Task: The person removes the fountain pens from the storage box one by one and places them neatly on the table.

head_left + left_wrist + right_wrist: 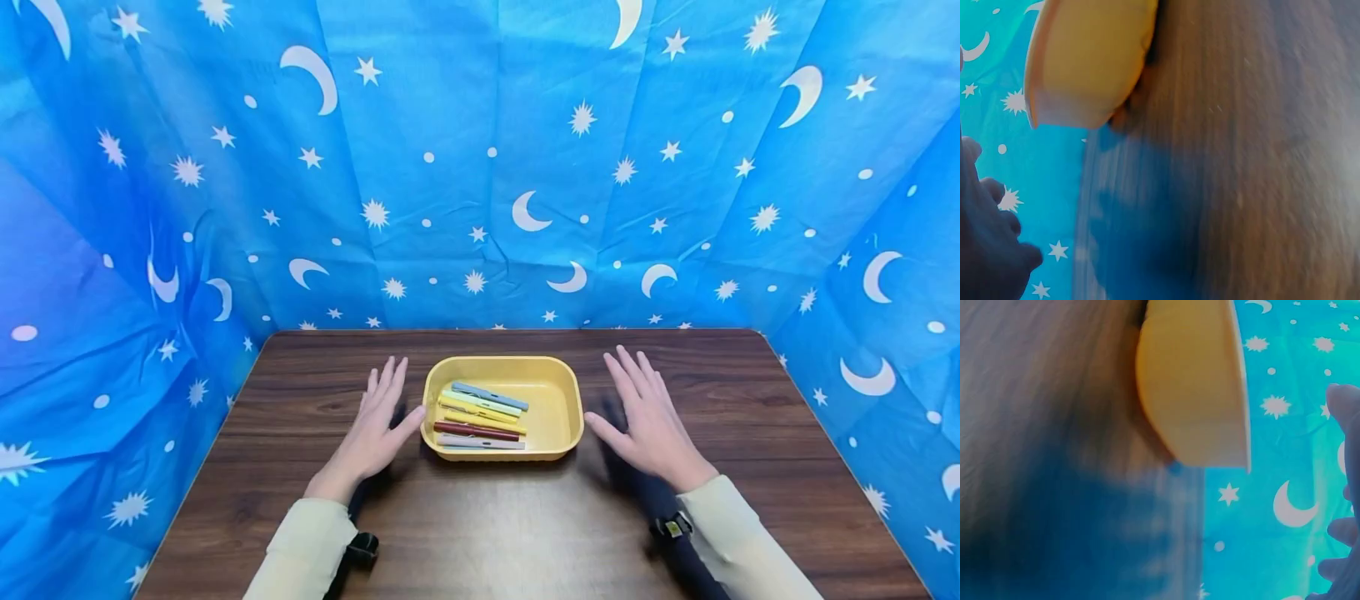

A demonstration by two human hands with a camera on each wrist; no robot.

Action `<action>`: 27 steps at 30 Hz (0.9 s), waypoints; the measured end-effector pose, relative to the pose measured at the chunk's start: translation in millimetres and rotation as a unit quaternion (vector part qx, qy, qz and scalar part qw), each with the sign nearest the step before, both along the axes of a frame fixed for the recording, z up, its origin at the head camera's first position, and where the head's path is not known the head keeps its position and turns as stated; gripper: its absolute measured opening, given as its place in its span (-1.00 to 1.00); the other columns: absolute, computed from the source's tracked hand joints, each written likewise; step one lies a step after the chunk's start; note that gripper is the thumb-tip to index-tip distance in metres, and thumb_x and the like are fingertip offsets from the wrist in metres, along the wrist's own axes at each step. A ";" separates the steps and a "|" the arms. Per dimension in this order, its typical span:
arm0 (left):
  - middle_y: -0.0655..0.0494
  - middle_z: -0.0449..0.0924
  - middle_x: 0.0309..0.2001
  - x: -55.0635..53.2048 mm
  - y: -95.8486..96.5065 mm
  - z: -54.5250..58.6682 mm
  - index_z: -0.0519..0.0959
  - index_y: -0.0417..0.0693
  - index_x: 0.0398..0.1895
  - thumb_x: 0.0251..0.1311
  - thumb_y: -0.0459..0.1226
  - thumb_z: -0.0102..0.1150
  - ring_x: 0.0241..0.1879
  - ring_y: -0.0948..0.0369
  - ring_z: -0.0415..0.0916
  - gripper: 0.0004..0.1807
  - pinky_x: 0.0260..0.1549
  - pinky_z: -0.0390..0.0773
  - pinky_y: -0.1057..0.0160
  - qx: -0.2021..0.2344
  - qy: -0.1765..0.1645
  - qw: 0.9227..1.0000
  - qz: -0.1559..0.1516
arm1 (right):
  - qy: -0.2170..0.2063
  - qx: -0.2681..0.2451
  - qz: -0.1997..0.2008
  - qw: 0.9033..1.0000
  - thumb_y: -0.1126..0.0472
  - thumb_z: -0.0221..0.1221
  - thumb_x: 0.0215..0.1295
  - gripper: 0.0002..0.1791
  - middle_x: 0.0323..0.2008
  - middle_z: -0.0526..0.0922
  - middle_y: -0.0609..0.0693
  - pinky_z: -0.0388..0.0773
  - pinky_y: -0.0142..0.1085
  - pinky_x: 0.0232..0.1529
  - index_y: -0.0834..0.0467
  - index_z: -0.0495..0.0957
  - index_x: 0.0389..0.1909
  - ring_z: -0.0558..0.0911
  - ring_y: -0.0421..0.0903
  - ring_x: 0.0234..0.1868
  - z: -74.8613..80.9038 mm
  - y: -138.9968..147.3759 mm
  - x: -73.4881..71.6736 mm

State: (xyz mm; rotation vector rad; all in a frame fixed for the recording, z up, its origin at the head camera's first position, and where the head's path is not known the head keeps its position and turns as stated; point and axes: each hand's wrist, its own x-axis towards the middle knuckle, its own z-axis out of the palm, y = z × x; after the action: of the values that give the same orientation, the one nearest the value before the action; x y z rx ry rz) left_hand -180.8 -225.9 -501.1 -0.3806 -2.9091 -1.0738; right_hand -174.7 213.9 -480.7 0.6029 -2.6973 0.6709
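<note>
A yellow plastic tray [551, 417] stands on the wooden table, holding several pens side by side. Among them are a blue-grey pen [491, 396], a yellow pen [480, 409], a dark red pen [476, 432] and a pale grey pen [480, 443]. My left hand [375, 433] is beside the tray's left end, fingers straight, thumb close to the rim; whether it touches I cannot tell. At the right end my right hand [648, 421] hovers with fingers spread, its thumb near the rim. Both wrist views show the tray's outer wall [1091, 62] [1194, 387].
Dark wood-grain table [495, 525] lies under the tray and both arms. Blue cloth [457, 167] with white moons and stars hangs behind the table and along both sides. Dark straps [363, 546] with small devices sit at the wrists.
</note>
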 end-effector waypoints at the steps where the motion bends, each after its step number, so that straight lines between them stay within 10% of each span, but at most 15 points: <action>1: 0.05 -0.38 0.73 -1.3 0.7 0.5 -0.24 0.33 0.74 0.56 0.12 -0.03 0.67 -0.19 -0.48 -0.12 0.49 -0.20 -0.49 0.020 -0.006 1.000 -0.004 | 0.000 -0.002 0.007 1.000 -0.21 0.30 0.37 0.01 0.65 0.10 0.22 0.01 0.41 0.51 0.12 0.11 0.67 0.00 0.35 0.65 2.8 -2.2 -1.6; 7: -0.02 -0.11 0.71 -8.4 4.4 -1.3 -0.14 0.35 0.74 0.63 0.05 -0.10 0.66 -0.15 -0.11 -0.24 0.53 -0.01 -0.37 0.112 -0.050 0.992 -0.024 | -0.033 -0.009 0.056 0.998 -0.19 0.29 0.41 -0.06 0.65 0.16 0.13 0.10 0.32 0.54 0.08 0.16 0.65 0.05 0.25 0.66 17.6 -14.3 -9.9; 14: -0.15 0.15 0.63 -13.9 8.8 -11.9 0.08 0.13 0.70 0.64 -0.17 -0.08 0.62 -0.13 0.08 -0.35 0.53 0.10 -0.24 0.239 -0.088 0.966 -0.050 | -0.069 -0.038 0.107 0.991 -0.11 0.30 0.43 -0.14 0.60 0.26 0.12 0.23 0.23 0.52 0.07 0.22 0.63 0.21 0.17 0.61 32.5 -32.3 -20.5; 27: -0.09 0.18 0.61 -16.1 7.2 -27.9 0.21 0.23 0.65 0.43 -0.38 0.10 0.51 -0.15 0.29 -0.23 0.37 0.42 0.08 0.305 -0.127 0.942 -0.059 | -0.113 -0.040 0.159 0.980 -0.07 0.28 0.46 -0.23 0.53 0.40 0.08 0.30 0.16 0.51 0.09 0.31 0.58 0.36 0.12 0.54 55.7 -68.7 -44.4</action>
State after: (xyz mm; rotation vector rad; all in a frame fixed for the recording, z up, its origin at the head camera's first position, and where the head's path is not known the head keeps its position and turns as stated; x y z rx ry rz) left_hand -196.9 -218.7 -529.1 -0.4130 -2.5620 -2.0852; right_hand -219.1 145.1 -425.0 1.0051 -2.7882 0.9782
